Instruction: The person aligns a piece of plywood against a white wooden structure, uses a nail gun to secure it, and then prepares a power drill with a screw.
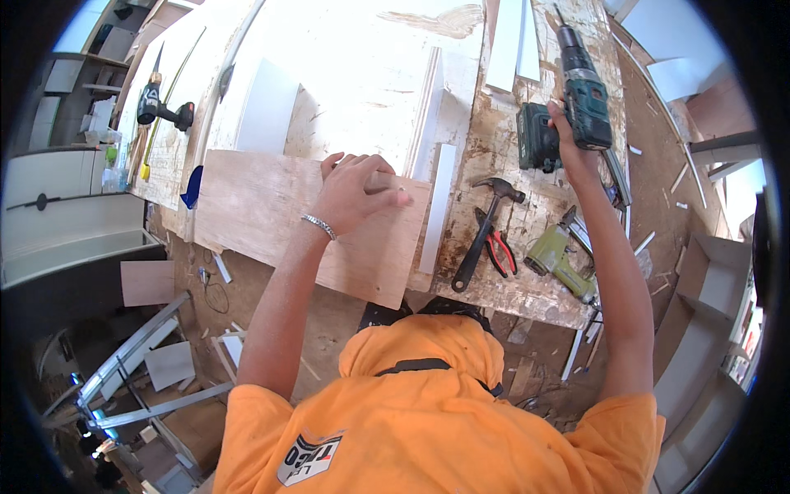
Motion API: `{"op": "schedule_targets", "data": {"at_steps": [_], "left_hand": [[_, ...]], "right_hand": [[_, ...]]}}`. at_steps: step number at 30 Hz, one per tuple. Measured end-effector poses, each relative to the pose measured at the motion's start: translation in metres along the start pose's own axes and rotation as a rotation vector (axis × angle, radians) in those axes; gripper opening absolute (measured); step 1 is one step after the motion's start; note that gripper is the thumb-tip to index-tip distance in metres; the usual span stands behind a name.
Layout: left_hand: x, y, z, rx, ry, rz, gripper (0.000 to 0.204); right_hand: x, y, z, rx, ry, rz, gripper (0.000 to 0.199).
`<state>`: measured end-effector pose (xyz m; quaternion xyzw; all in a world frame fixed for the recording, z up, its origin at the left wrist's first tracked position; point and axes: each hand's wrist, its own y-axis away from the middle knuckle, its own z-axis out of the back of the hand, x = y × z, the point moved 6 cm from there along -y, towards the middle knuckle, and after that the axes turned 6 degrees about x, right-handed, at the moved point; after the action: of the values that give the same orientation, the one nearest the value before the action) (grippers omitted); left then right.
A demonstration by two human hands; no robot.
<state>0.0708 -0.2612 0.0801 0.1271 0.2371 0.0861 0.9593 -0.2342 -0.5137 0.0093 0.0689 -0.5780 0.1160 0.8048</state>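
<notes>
My left hand (360, 191) is closed at the far edge of a bare plywood board (271, 210), its fingers curled over that edge and its thumb toward the right end. What lies under the palm is hidden. My right hand (569, 136) grips the handle of a dark green cordless drill (586, 103), whose bit points away from me. The drill's battery base (539, 136) is at the left of that hand. White panels, one at the left (267, 107) and one at the right (428, 107), stand on edge beyond the plywood.
On the worn workbench (527, 300) lie a hammer (487, 230), red-handled pliers (500, 247), a green nail gun (561, 255) and white strips (438, 210). A second cordless drill (164, 107) lies far left. Offcuts (170, 365) litter the floor.
</notes>
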Motion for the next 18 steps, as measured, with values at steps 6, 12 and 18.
{"op": "schedule_targets", "data": {"at_steps": [6,12,18], "left_hand": [[-0.004,-0.008,-0.015,-0.34,-0.062,0.027,0.025],[-0.019,0.001,-0.009,-0.381,-0.125,-0.158,0.023],[0.003,-0.001,-0.019,-0.401,-0.041,-0.036,0.024]], "right_hand": [[-0.019,-0.012,0.01,-0.044,0.172,0.043,0.051],[0.006,0.07,0.007,-0.406,0.347,0.075,0.043],[-0.02,0.168,-0.171,0.426,0.483,-0.254,0.044]]}}
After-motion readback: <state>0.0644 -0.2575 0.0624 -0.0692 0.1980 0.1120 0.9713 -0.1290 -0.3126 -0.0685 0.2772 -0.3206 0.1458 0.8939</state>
